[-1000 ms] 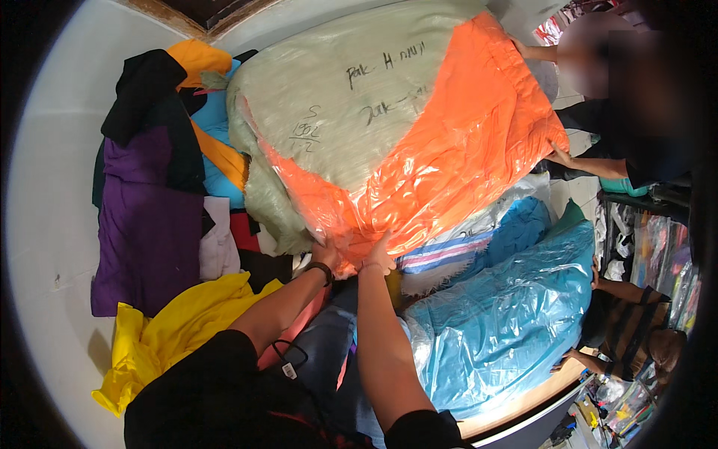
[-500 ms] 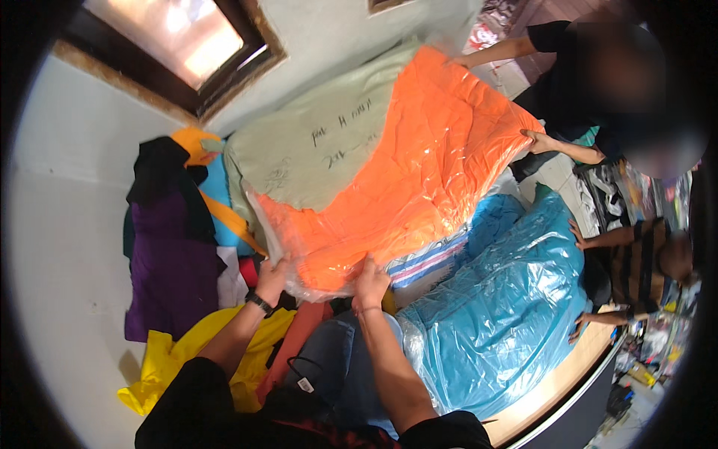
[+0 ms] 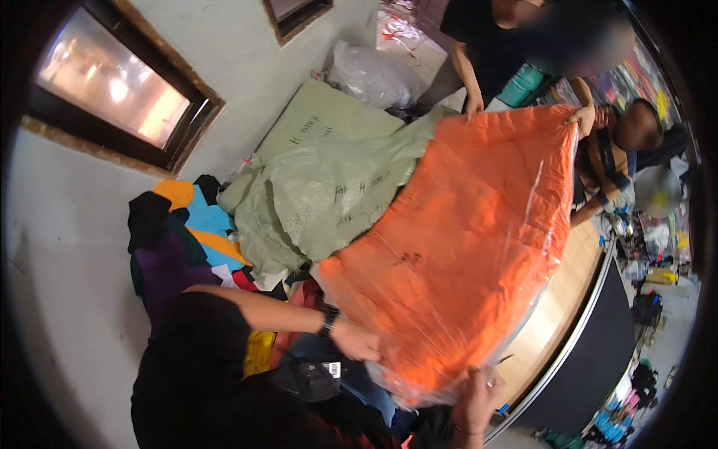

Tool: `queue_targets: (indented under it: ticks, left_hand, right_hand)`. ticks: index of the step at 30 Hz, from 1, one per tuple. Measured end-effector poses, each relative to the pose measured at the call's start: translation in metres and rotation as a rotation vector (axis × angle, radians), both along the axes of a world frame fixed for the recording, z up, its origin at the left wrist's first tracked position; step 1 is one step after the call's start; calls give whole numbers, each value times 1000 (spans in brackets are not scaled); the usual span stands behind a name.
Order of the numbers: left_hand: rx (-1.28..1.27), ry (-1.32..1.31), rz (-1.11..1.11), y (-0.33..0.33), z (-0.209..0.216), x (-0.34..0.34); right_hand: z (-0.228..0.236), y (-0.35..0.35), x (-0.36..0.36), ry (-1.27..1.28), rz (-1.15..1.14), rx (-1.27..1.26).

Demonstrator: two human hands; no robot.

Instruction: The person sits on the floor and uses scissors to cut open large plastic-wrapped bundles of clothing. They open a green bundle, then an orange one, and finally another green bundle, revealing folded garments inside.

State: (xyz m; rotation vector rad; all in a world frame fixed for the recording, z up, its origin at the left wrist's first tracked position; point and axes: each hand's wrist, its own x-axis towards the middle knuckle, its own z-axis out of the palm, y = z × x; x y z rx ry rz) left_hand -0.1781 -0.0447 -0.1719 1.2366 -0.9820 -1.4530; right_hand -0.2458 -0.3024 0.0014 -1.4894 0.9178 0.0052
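Note:
A big orange fabric bundle (image 3: 456,247) in clear plastic stretches between me and a co-worker, hiding most of what lies under it. My left hand (image 3: 357,340), with a dark watch on the wrist, is closed on its near left edge. At the near right corner, my right hand (image 3: 479,396) grips the bunched plastic. The co-worker's two hands (image 3: 582,120) hold the far edge. Against the bundle's left side lies a crumpled pale green woven sack (image 3: 336,194) with dark handwriting.
Another pale green sack (image 3: 318,112) and a clear plastic bag (image 3: 374,75) are by the wall. Dark purple cloth (image 3: 168,266) and other coloured fabrics are piled at left. A wooden tabletop (image 3: 557,299) shows at right. A person in a striped shirt (image 3: 602,161) stands beyond the bundle.
The orange bundle has swung to the right, now covering where the blue wrapped bundle showed. Both my hands moved right with it. The pale green sack lies crumpled at left, and the view has shifted.

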Motion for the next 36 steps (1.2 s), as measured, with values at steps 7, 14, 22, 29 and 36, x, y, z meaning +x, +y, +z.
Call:
queue_targets:
  ticks: [7, 14, 22, 29, 36]
  left_hand:
    - [50, 131, -178, -206, 9, -63]
    - [130, 260, 331, -253, -79, -24]
    - [1384, -594, 841, 0, -272, 69]
    - [1208, 286, 870, 25, -277, 57]
    - [1164, 251, 844, 24, -218, 63]
  right_hand:
    - [-33, -201, -101, 64, -167, -278]
    - [-248, -351, -212, 238, -458, -213]
    - [-309, -350, -243, 167, -571, 36]
    - [-348, -336, -262, 45, -647, -97]
    - [-369, -344, -272, 107, -417, -384]
